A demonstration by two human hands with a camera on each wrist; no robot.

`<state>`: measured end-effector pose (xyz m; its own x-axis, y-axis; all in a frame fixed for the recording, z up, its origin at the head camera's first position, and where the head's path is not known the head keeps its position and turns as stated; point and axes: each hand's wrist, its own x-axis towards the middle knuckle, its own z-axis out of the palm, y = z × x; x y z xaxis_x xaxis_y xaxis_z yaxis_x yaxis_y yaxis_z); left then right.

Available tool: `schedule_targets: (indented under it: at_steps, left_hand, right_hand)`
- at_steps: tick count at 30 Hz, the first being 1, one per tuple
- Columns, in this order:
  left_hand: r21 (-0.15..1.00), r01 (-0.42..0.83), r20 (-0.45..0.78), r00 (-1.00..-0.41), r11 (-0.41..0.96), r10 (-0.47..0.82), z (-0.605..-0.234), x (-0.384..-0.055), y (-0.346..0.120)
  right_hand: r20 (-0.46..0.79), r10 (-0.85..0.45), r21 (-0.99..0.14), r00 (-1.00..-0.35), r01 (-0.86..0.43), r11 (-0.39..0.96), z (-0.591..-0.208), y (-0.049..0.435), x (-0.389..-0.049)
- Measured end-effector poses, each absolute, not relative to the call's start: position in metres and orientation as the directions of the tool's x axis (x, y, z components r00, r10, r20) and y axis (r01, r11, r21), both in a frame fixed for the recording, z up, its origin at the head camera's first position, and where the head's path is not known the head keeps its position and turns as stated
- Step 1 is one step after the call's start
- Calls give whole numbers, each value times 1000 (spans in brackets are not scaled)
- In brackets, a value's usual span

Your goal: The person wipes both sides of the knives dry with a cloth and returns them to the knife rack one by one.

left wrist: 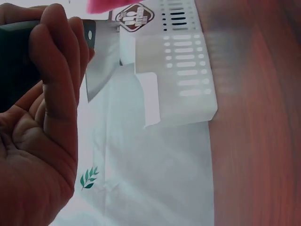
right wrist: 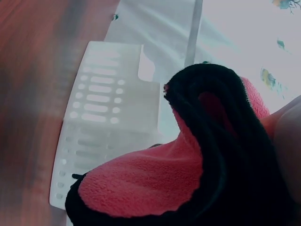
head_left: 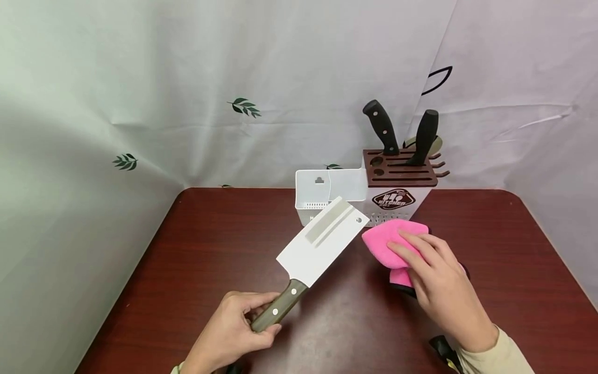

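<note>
My left hand (head_left: pixel 235 324) grips a cleaver (head_left: pixel 322 241) by its dark green handle, with the broad blade slanting up and to the right above the table. In the left wrist view the fingers (left wrist: pixel 59 61) wrap the handle, and part of the blade shows behind them. On the right, my right hand (head_left: pixel 436 283) holds a folded pink cloth (head_left: pixel 390 244) with black edging, just off the blade's tip side. The right wrist view shows the cloth (right wrist: pixel 150 179) bunched up, hiding most of that hand.
A white knife holder (head_left: pixel 397 202) with a brown slotted top stands at the back, two black-handled knives (head_left: pixel 383 127) in it and a side basket (head_left: pixel 313 189) on its left. A black-handled object (head_left: pixel 441 348) lies by the right wrist. White curtains surround the brown table (head_left: pixel 210 249).
</note>
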<state>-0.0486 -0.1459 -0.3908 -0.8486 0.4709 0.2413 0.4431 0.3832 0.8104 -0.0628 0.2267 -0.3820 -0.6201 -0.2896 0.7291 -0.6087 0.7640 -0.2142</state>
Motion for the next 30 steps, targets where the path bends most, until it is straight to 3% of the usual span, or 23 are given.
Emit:
schedule_targets:
  at_steps: [18,30]
  left_hand:
    - [736,546,278,-783,400,557,-397,-58,-134]
    - [700,570,260,-764,429,590,-400,-66,-123]
  right_hand:
    - [792,-413,-111,-450,-770,628,-362,194,-58]
    - [770,-508,-65,-386,-839,540,-362,175,-57]
